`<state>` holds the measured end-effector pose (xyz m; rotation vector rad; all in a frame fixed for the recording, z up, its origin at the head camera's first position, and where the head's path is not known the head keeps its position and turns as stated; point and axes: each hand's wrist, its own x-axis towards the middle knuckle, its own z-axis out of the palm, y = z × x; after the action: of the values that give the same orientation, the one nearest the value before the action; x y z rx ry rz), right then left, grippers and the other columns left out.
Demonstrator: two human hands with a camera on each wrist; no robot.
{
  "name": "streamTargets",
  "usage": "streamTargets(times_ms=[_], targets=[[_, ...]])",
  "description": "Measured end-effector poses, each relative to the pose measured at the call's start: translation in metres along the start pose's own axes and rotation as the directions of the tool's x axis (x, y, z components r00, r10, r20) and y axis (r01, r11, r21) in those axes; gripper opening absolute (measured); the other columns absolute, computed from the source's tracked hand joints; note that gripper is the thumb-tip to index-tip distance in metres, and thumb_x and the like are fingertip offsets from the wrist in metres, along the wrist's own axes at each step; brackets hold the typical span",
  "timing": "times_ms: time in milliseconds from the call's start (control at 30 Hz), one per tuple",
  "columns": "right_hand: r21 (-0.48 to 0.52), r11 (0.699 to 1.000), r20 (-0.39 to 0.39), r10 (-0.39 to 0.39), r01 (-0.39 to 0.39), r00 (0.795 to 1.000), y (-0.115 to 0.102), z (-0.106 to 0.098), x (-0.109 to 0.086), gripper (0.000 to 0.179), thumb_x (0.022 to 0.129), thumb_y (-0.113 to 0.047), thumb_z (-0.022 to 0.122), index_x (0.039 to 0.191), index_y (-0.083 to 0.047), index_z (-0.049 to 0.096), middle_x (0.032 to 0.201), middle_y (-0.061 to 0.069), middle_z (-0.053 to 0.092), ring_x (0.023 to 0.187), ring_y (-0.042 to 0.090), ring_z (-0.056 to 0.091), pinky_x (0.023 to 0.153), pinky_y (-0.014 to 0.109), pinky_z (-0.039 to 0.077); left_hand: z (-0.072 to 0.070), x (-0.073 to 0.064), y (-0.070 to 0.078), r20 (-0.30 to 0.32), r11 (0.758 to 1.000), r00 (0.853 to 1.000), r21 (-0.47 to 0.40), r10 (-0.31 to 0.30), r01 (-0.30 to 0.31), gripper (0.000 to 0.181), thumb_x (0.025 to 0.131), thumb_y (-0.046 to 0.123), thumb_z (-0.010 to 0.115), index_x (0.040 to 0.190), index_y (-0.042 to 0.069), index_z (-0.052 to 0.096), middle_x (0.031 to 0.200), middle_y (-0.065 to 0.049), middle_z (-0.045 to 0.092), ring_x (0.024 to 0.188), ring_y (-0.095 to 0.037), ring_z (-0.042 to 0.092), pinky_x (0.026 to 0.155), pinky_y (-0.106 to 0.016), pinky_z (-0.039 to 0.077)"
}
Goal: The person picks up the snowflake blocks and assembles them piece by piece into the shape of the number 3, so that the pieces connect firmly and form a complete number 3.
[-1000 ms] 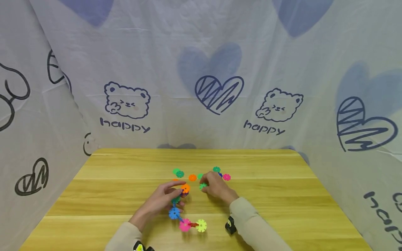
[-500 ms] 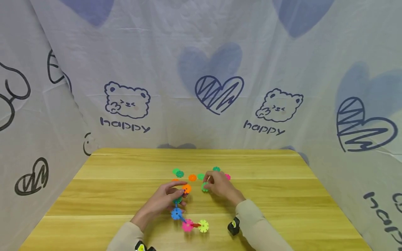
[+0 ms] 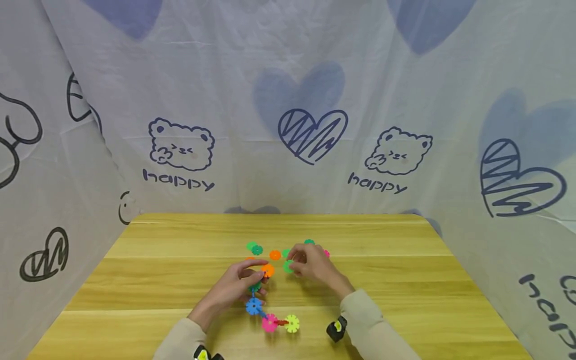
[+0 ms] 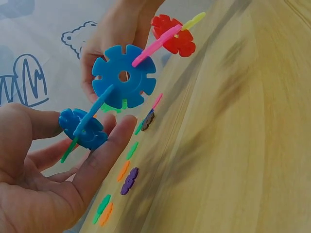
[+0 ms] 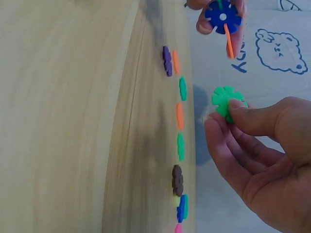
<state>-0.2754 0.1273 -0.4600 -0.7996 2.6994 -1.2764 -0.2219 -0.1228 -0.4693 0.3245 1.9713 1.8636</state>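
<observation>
Pinching a green disc (image 5: 222, 98) thumb-to-fingers in the right hand (image 5: 262, 155), raised clear | gripping a chain of linked discs (image 4: 109, 68) in the half-curled left hand (image 3: 236, 285), near but apart | over a wood-grain table (image 3: 405, 280), strewn with loose discs (image 3: 275, 255), crossed by soft shadows (image 4: 182, 160) | walled by draped white cloth (image 3: 247, 165), printed with hearts (image 3: 313, 132), bears (image 3: 182, 145), "happy" lettering (image 3: 178, 180)

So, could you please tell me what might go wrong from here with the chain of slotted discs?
The chain extends from the left grip, its yellow end disc unsupported, so it might sag or come apart.
The right grip pinches the green slotted disc near one edge, so it could slip and fall onto the table.
</observation>
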Motion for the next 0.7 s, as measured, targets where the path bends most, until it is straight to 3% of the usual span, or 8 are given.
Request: streamTargets(times_ms=[233,467,700], targets=[[0.005,0.999,-0.007,-0.038,0.038,0.999,-0.008,0.002,-0.002,0.005,0.093,-0.003,0.074,0.097,-0.001,0.073,0.08,0.009,0.072,0.06,0.007,0.062,0.057,0.018,0.053,-0.001,0.0,-0.001,0.001,1.0,1.0,-0.002,0.003,-0.003,0.053,0.108,0.024,0.056,0.154,0.003,0.041,0.122,-0.026,0.067,0.086,-0.018,0.073,0.073,-0.037,0.064],[0.036,0.998,-0.002,-0.049,0.049,0.999,-0.016,0.003,-0.003,0.004,0.092,-0.002,0.074,0.096,-0.001,0.073,0.083,0.011,0.074,0.065,0.021,0.071,0.06,0.018,0.056,-0.002,0.001,0.0,0.015,1.0,1.0,-0.008,0.008,-0.008,0.053,0.108,0.024,0.055,0.155,0.003,0.041,0.121,-0.024,0.066,0.086,-0.019,0.073,0.074,-0.037,0.064],[0.014,0.999,0.009,-0.049,0.049,0.999,-0.02,0.005,-0.004,0.005,0.094,-0.006,0.074,0.098,-0.003,0.074,0.086,0.008,0.074,0.067,0.008,0.067,0.063,0.019,0.056,-0.002,0.0,0.001,0.018,1.0,1.0,-0.001,0.004,-0.004,0.052,0.108,0.025,0.056,0.154,0.004,0.043,0.121,-0.025,0.067,0.087,-0.019,0.073,0.074,-0.037,0.064]])
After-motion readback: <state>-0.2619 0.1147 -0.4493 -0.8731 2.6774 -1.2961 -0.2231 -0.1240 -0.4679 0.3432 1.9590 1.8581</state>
